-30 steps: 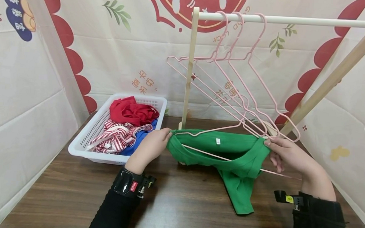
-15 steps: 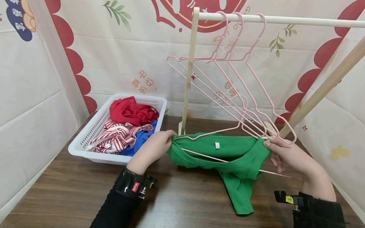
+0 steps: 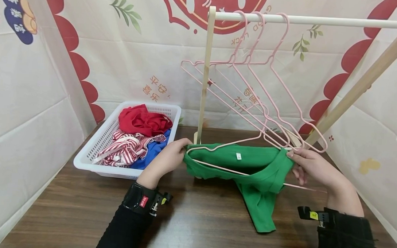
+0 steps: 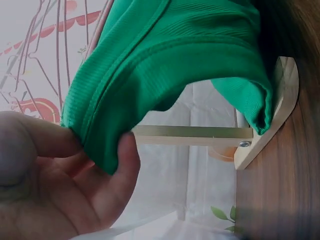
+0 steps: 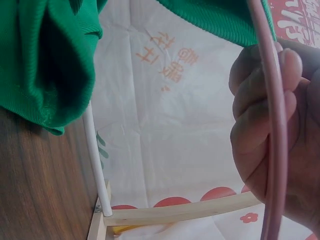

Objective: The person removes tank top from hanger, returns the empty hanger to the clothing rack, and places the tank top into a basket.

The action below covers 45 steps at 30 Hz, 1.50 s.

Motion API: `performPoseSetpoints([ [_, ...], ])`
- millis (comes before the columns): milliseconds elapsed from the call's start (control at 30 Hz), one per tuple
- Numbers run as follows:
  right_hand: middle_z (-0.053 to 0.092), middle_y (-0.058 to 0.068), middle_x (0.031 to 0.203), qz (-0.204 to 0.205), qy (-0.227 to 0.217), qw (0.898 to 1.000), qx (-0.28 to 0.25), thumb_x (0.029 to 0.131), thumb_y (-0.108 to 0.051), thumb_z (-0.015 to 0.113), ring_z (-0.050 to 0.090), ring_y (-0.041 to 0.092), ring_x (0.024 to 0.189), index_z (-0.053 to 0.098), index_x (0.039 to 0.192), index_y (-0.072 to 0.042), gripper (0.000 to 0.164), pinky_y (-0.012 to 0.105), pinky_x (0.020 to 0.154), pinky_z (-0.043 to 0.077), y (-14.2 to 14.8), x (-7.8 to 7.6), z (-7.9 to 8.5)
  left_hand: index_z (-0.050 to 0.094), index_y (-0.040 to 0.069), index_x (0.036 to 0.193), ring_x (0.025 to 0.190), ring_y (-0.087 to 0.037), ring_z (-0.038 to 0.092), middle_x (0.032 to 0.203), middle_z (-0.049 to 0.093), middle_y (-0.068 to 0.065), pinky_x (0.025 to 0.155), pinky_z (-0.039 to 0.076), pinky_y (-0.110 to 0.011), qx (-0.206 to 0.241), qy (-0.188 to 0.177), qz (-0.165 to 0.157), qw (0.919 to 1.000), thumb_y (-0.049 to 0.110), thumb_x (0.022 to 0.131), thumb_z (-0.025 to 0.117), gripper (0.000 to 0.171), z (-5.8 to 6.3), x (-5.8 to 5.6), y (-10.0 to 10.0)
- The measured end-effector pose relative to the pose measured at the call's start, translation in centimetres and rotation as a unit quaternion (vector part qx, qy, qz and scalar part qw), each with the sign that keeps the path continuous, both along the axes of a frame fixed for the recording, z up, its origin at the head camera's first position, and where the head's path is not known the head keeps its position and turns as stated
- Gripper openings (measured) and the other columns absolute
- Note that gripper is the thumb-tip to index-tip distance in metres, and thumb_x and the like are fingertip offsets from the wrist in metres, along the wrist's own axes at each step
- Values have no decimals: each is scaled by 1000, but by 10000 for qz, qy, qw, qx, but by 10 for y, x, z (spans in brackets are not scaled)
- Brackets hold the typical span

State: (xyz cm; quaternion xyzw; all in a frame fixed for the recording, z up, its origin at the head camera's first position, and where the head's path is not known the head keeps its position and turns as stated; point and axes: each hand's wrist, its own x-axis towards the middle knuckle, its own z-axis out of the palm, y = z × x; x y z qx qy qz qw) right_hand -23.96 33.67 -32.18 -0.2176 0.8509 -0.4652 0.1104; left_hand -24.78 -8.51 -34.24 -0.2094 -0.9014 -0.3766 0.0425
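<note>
In the head view a green short-sleeved shirt point(image 3: 259, 202) hangs bunched low over the brown table. Its collar is stretched wide, showing a white label. A pink clothes hanger point(image 3: 238, 141) is partly inside the shirt; its left end shows in the neck opening, and its lower bar emerges at right under my right hand point(image 3: 315, 168). That hand pinches the shirt's right edge. In the right wrist view the pink hanger point(image 5: 276, 115) crosses before its curled fingers. With thumb and fingers, my left hand point(image 3: 167, 156) pinches the collar's left edge, seen closely in the left wrist view.
At left stands a white basket point(image 3: 85, 163) with a red garment point(image 3: 142, 120), a striped one point(image 3: 128, 149) and a blue one point(image 3: 156, 150). Pink hangers point(image 3: 276, 101) hang from the rack's white rail point(image 3: 320, 21). The rack's wooden post point(image 3: 206, 77) stands behind the shirt.
My left hand dips slightly with the collar edge, then lifts a little. The hanger's rounded left end now shows inside the collar. My right hand stays almost in place.
</note>
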Motion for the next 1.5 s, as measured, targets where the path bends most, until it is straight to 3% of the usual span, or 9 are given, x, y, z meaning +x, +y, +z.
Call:
performPoseSetpoints([
  [233,51,16,54,215,31,9997,-119,99,-19,34,51,27,42,48,94,3,27,38,41,45,-1,-3,-2,55,18,96,84,-13,51,90,56,3,75,43,-32,247,-259,-407,9985,0,89,48,20,2,2,0],
  [367,52,17,55,-23,-22,10000,15,98,-25,34,52,29,43,48,91,1,30,38,42,45,-3,-5,-5,51,14,104,95,-13,54,99,57,0,80,44,-34,415,-155,-702,9966,-5,85,51,27,2,3,3],
  [467,53,17,57,-260,-20,9996,132,98,-29,35,53,29,45,48,90,0,33,38,43,45,-5,-5,-5,50,11,108,97,-13,56,101,60,-1,81,45,-34,515,-95,-728,9960,-5,84,53,29,3,2,4],
  [667,51,17,57,-184,197,9996,47,98,-24,36,53,29,44,49,88,2,31,38,42,45,-10,-3,-4,48,13,109,89,-13,61,95,64,-2,77,47,-31,754,-344,-784,9935,0,81,61,33,2,3,3],
  [833,53,16,59,-370,443,9981,224,97,-23,39,55,29,48,51,95,0,25,36,48,47,-14,1,-1,54,16,91,71,-12,59,78,63,3,62,45,-28,510,-539,-520,9959,24,84,63,14,7,7,2],
  [933,54,15,60,-375,601,9967,388,97,-21,40,55,28,51,51,97,-1,23,35,52,48,-15,2,0,54,18,77,60,-15,51,66,60,5,52,38,-30,159,-536,-331,9979,36,90,51,23,10,8,2],
  [1067,55,15,64,-466,649,9956,492,96,-23,41,55,26,55,51,96,-1,25,34,54,48,-16,4,2,57,20,78,55,-16,50,58,59,3,50,37,-31,157,-596,-437,9971,33,94,45,24,11,8,1],
  [1233,56,13,68,-426,887,9928,688,96,-21,42,55,26,60,54,96,-2,22,30,55,48,-17,4,3,59,19,89,52,-16,56,56,57,-3,50,42,-33,667,-706,-653,9931,25,95,44,17,9,8,2],
  [1500,57,9,78,-405,1021,9899,899,95,-21,45,57,18,67,57,99,-4,21,29,60,48,-15,3,3,57,17,88,50,-20,55,57,54,-5,50,45,-33,964,-614,-218,9932,29,95,42,21,8,6,2],
])
